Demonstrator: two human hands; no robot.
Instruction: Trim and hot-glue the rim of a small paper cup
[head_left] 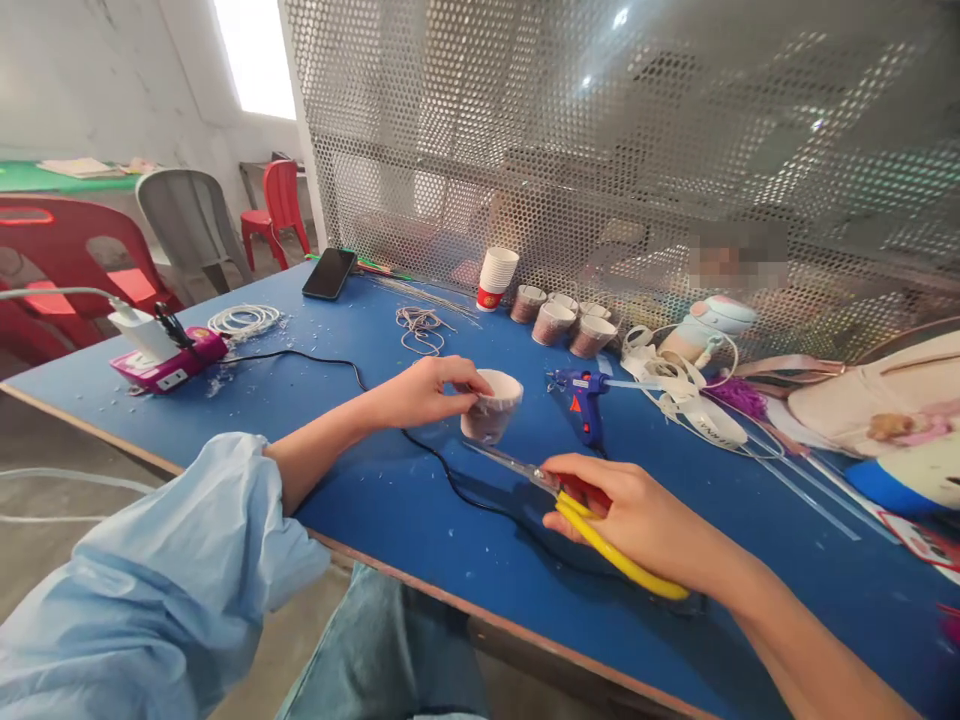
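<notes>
My left hand [435, 390] pinches the rim of a small paper cup [491, 418], whose side looks wrapped in brownish cord. The cup stands upright near the middle of the table. In my right hand [622, 510] is a pair of scissors [581, 522] with yellow handles. Their blades look closed and point left, the tip just below the cup's base. To the right of the cup lies a blue hot glue gun [587, 400] with a clear glue stick in its back. Loose twine [421, 328] is coiled behind my left hand.
Behind stand a stack of paper cups [496, 278] and several wrapped cups [555, 322], close to a perforated metal screen [480, 130]. A black cable runs from the pink power strip [171, 362] across the table. A phone [330, 273], a bottle [709, 330] and a bag [885, 400] lie around.
</notes>
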